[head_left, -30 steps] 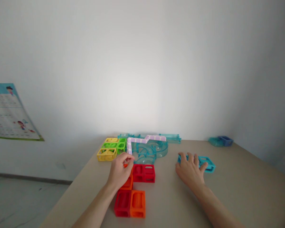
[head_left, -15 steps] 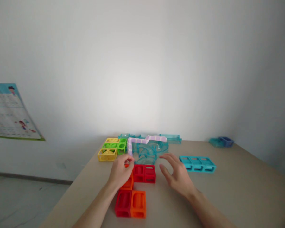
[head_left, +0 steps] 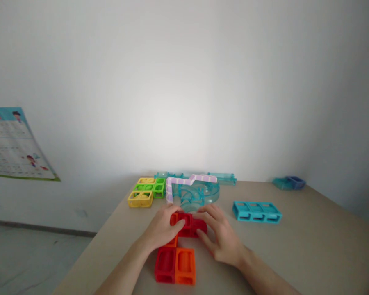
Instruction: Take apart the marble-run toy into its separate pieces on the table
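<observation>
A pair of red hollow cube blocks (head_left: 189, 231) lies side by side on the table, between my two hands. My left hand (head_left: 162, 229) grips their left end, with its thumb on the front red face and its fingers behind. Around the right end, my right hand (head_left: 221, 237) has its thumb in front and fingers over the top and back. Partly hidden beneath my left hand, orange blocks (head_left: 172, 241) join the pair to the front row. That row has a dark red block (head_left: 165, 265) beside an orange block (head_left: 185, 265).
Yellow blocks (head_left: 140, 199) and green blocks (head_left: 159, 188) stand at the back left. Behind my hands lie clear teal track pieces (head_left: 199, 194) and a zigzag lilac strip (head_left: 180, 181). A row of blue blocks (head_left: 257, 212) sits right, with a dark blue block (head_left: 295, 183) farther back.
My right hand has moved left onto the red pair, and my left hand has shifted right to grip its other end. The joined red and orange blocks have slid slightly right.
</observation>
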